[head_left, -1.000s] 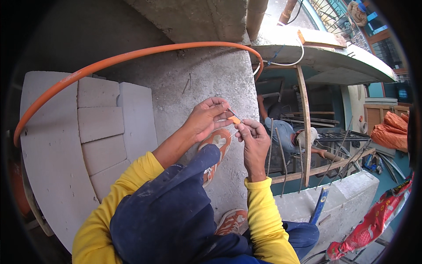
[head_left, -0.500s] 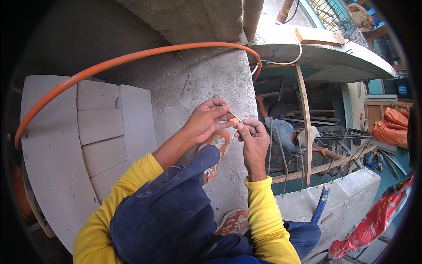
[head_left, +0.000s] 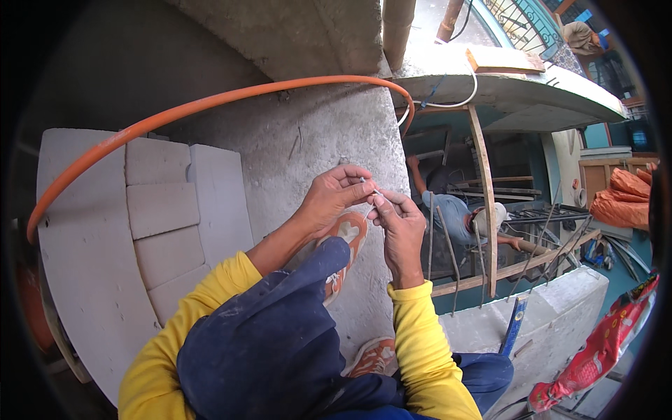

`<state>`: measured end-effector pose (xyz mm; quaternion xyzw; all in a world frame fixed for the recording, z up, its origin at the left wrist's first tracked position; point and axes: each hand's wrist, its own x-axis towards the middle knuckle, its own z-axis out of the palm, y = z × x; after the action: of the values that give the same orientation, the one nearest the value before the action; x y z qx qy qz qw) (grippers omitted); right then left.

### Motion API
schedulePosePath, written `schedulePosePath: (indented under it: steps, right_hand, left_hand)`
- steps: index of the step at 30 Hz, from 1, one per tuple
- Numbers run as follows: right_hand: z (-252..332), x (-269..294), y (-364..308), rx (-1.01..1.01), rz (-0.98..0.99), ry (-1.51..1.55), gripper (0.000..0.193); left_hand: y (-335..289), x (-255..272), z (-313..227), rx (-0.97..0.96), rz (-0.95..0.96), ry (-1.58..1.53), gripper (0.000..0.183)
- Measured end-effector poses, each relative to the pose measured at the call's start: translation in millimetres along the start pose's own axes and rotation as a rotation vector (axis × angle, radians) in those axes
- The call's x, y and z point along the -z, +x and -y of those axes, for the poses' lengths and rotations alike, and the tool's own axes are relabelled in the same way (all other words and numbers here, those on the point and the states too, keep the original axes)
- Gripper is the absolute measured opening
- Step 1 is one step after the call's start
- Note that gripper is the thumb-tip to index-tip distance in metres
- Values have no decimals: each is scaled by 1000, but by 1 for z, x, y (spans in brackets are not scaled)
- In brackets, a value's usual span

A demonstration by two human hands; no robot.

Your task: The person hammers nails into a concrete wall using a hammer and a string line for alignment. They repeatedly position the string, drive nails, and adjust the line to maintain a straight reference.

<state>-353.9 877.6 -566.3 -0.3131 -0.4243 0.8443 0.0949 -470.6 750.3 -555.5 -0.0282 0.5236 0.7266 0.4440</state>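
Note:
In front of my knees, both hands meet over the concrete ledge. My left hand (head_left: pixel 332 200) pinches one end of a thin, pale, stick-like piece (head_left: pixel 376 191), with thumb and forefinger pressed together. On its other end my right hand (head_left: pixel 402 234) closes with thumb and fingertips. Only a short whitish bit shows between the fingers, too small to name. The fingertips of the two hands nearly touch. Below them is my orange and white shoe (head_left: pixel 348 238) on the concrete.
Pale blocks (head_left: pixel 164 199) are stacked at left, under an arching orange hose (head_left: pixel 231 91). To the right, past the ledge's edge (head_left: pixel 396 150), a co-worker (head_left: pixel 451 213) bends below among timber (head_left: pixel 483 189) and upright rebar. A blue spirit level (head_left: pixel 514 325) leans on a concrete beam.
My hands have drawn closer together, the left shifting slightly right. Less of the thin piece shows between them, and it now looks whitish. The view has shifted slightly.

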Motion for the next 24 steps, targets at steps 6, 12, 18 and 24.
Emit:
schedulePosePath:
  steps: [6,12,18,24]
  right_hand:
    - [4,0,1,-105,25,46,35]
    - [3,3,-4,-116,31,40,41]
    - [3,3,-3,8,-11,-177,26]
    - [-1,5,1,143,-29,-405,16]
  left_hand:
    - [-1,3,1,34,5,111,19]
    - [5,2,-7,-143,24,214,19]
    - [7,4,-3,-233,28,285,15]
    - [10,9,-7,-210,14,454,21]
